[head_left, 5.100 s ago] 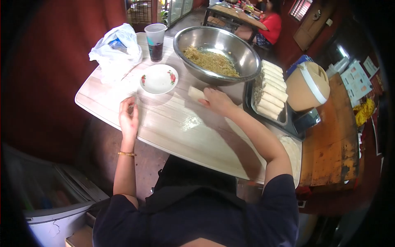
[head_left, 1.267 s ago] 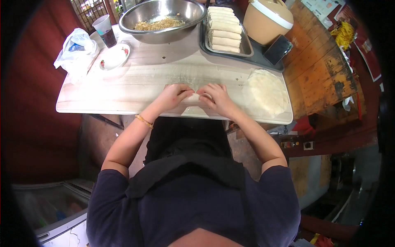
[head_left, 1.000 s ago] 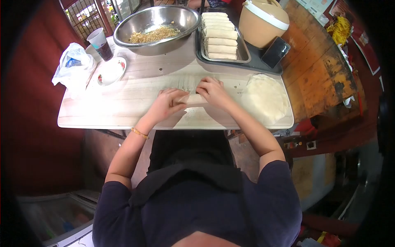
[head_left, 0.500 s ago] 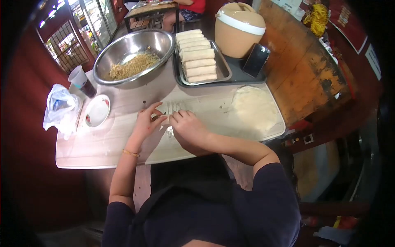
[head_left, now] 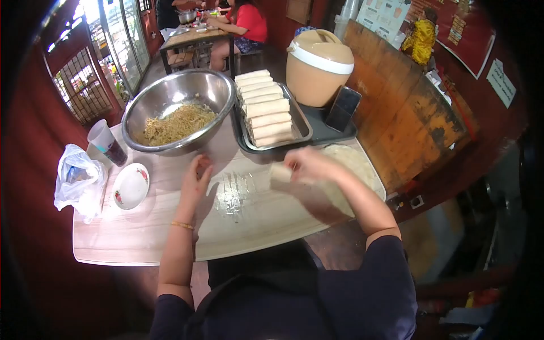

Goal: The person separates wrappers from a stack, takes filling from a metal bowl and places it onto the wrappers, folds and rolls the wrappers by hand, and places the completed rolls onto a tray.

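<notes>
My right hand [head_left: 315, 165] grips a pale spring roll [head_left: 280, 175], both smeared by motion, just in front of the metal tray [head_left: 304, 126]. Several spring rolls [head_left: 268, 120] lie stacked in that tray. Beneath my right forearm, a round pile of thin wrappers [head_left: 358, 165] rests on the tabletop. My left hand [head_left: 197, 175] holds nothing; its fingers are loosely bent and apart, left of a wet patch [head_left: 232, 195]. Beyond it stands a steel bowl [head_left: 222, 109] containing shredded filling [head_left: 178, 123].
At left are a white dish [head_left: 131, 187], a plastic cup [head_left: 107, 141] with dark drink and a plastic bag [head_left: 82, 181]. A beige cooler [head_left: 318, 71] and a leaning phone [head_left: 343, 109] stand at the back right. People sit at a farther table [head_left: 195, 37].
My hands have separated. The right one has swung rightward with the spring roll, while the left stays near its place with fingers loosened. The view has tipped up, showing more of the room.
</notes>
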A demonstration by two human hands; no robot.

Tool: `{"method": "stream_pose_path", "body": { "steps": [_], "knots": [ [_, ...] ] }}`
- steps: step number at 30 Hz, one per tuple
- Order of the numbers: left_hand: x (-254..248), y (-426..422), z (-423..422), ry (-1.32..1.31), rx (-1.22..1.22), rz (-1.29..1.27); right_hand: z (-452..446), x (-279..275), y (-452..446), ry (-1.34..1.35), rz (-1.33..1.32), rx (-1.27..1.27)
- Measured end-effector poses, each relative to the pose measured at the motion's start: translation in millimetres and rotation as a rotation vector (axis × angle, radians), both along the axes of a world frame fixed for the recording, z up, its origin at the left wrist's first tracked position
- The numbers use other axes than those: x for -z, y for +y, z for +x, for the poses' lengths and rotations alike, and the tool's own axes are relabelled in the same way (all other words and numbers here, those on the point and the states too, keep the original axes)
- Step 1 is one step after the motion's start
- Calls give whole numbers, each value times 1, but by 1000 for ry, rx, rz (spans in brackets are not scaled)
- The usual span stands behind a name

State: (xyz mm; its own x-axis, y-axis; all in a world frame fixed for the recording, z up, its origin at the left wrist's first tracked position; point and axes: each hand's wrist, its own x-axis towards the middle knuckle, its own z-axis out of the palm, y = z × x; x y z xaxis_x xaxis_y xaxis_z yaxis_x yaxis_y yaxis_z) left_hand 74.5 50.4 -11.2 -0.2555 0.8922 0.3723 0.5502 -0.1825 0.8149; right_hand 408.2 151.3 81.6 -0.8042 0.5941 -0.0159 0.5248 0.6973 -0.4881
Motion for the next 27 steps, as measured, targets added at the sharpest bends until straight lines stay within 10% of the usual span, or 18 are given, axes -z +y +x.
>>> {"method": "stream_pose_path", "body": {
  "steps": [9, 27],
  "knots": [
    [21, 4, -10, -38, 14, 191, 4, -7, 140, 160, 283, 716],
    [8, -4, -2, 145, -78, 181, -40, 19, 152, -274, 194, 575]
  ]
}}
